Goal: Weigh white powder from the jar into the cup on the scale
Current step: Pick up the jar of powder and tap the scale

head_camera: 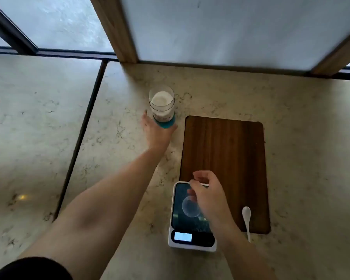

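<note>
A clear jar [161, 104] with white powder inside stands open on the stone counter, a teal band around its base. My left hand [156, 131] wraps that base, fingers on the left side, thumb on the right. A white scale [192, 244] with a dark glass platform sits near the front, its display lit. A small clear cup [190, 207] rests on the platform. My right hand [207, 194] hovers over the cup, with thumb and fingers pinching its rim. A white spoon [247, 218] lies on the wooden board to the right of the scale.
A dark wooden board [224, 150] lies behind and to the right of the scale. A black seam [83, 134] splits the counter on the left. A frosted panel in a wooden frame [230, 33] stands at the counter's back edge.
</note>
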